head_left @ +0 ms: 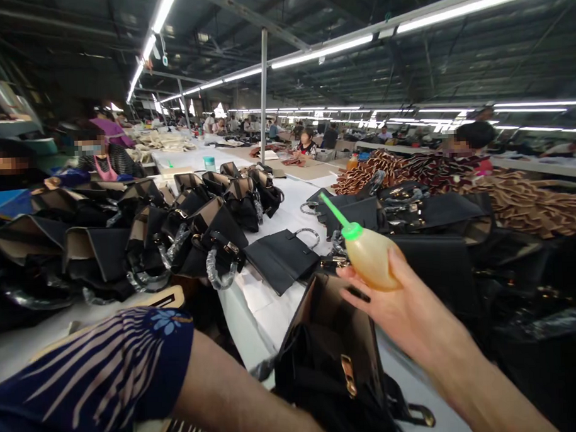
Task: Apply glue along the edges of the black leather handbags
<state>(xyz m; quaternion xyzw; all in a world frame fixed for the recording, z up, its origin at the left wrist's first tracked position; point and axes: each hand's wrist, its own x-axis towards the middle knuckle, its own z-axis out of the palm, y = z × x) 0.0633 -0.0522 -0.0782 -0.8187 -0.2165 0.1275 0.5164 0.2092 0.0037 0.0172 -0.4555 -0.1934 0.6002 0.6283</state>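
My right hand is closed around a squeeze bottle, palm upward, thumb on one side and fingers on the other. The bottle is soft and translucent, with yellowish-brown liquid low inside and a long green nozzle tilted up to the left. Below it stands an open black handbag with a tan lining and a gold clasp, close in front of me. My left forearm, in a dark blue patterned sleeve, crosses the lower left and runs out at the bottom edge near the bag. My left hand is outside the picture.
Many black handbags with plastic-wrapped handles crowd the left table. A flat black bag lies on the white tabletop. More bags and brown strips pile up at right. A metal post rises mid-table. People sit beyond.
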